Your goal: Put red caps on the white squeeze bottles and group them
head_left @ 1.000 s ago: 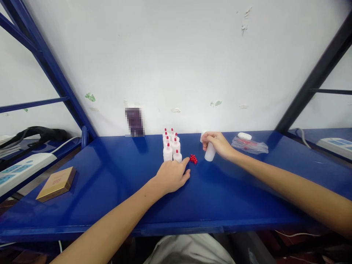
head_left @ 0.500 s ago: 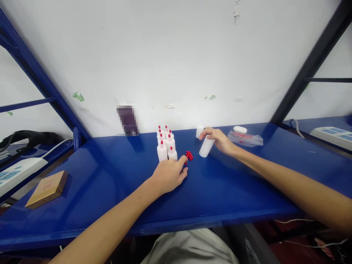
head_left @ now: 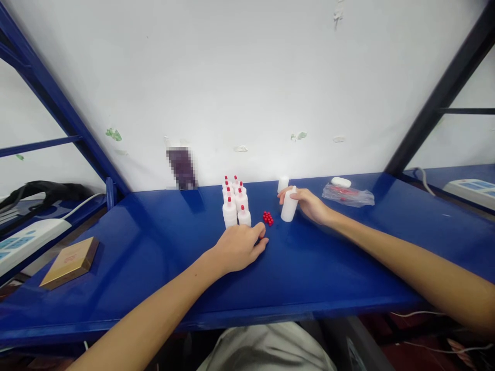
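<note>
Glossy blue metal is forming the surface, its front edge running nearest the person, with wide bare room lying open between that edge and the hands. Near the left edge a flat brown box is lying with a reddish label too small to read.

Further in, the left hand is resting palm down on the surface, fingers curled loosely and holding nothing I can see, its fingertips sitting just short of a small heap of red beads. Just beyond the knuckles, a tight cluster of white plastic bottles with red pointed caps is standing upright in rows.

To the right of the beads, the right hand is wrapping its grip around a smooth white capless bottle, which is standing slightly tilted on the surface. Another white bottle is standing just behind it. Further right, a crinkled clear plastic bag is lying with a white oval piece at its far edge.

Behind everything, a scuffed white wall is rising, framed by slanting blue and dark shelf struts.
</note>
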### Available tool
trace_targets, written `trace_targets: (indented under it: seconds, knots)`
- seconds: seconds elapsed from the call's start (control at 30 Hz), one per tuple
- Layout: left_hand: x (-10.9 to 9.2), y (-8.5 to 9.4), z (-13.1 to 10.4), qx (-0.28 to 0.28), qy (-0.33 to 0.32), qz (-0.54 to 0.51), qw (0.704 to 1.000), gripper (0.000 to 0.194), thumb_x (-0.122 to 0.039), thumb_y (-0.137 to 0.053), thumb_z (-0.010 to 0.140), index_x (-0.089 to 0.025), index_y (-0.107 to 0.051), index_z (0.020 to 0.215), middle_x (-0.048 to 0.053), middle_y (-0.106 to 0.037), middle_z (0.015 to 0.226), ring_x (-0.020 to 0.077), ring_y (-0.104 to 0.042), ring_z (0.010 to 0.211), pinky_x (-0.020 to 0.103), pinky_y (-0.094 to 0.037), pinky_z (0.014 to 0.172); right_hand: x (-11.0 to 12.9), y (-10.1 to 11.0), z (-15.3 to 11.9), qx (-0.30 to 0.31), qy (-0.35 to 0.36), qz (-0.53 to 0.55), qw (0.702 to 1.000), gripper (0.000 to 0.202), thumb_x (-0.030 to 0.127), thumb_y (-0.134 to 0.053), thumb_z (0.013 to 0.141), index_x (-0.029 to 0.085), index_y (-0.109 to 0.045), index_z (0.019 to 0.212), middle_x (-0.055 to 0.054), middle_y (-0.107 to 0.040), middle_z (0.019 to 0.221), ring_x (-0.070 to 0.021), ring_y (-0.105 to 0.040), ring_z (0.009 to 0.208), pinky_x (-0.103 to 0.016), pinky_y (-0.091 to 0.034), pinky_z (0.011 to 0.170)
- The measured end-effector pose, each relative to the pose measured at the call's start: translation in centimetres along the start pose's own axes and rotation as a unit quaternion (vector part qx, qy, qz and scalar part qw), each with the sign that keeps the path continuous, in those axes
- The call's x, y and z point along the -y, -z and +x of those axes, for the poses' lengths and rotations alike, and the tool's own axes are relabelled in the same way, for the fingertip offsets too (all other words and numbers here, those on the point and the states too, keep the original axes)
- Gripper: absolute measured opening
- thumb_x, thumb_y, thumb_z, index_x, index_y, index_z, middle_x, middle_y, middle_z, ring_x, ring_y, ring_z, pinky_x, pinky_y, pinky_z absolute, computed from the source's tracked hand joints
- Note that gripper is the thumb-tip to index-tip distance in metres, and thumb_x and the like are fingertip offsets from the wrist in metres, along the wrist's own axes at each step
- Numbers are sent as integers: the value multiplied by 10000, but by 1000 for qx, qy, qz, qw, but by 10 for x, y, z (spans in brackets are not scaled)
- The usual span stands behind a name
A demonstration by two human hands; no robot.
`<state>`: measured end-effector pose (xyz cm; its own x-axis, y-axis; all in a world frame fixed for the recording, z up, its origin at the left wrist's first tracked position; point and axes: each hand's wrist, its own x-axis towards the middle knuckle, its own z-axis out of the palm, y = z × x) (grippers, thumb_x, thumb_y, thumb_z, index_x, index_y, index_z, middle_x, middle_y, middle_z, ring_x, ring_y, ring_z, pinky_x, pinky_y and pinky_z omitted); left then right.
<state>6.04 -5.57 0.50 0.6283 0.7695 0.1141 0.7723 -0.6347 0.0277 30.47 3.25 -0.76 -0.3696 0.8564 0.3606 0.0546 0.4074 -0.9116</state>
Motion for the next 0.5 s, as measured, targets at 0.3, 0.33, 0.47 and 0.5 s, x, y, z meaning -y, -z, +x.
trace_targets:
  seconds: [0.3,0.33,0.47,0.5]
  knots:
    - [2,-2,0,-10,-35,-1,999,259,-403,-391,1009,-208,-526,906,-2,-618,686,185,-597,609,269,-296,525,3,-3,-10,-11,24,7,1000,277,368,-520,793,169,-691,704,-74,-626,839,-217,-555,771,-325,-424,726]
    - [1,-2,0,-16,-39,-12,999,250,-402,-398,1008,-209,-529,919,-6,-612,680,178,-589,602,265,-299,528,5,-5,-11,-4,22,24,999,278,372,-520,779,167,-686,691,-82,-634,856,-222,-560,787,-329,-429,737]
    - [-1,-1,-2,-70,-62,-101,991,207,-381,-437,1001,-204,-535,957,-44,-554,624,126,-522,542,237,-325,540,17,-18,-17,80,-16,94,992,266,372,-514,752,160,-654,672,-88,-651,754,-234,-589,762,-347,-438,751]
    - [-1,-1,-3,-94,-67,-128,985,198,-372,-440,1002,-202,-537,965,-56,-527,602,111,-491,519,230,-328,537,22,-21,-20,105,-23,95,990,252,368,-523,745,160,-643,669,-79,-644,711,-230,-591,736,-344,-439,736]
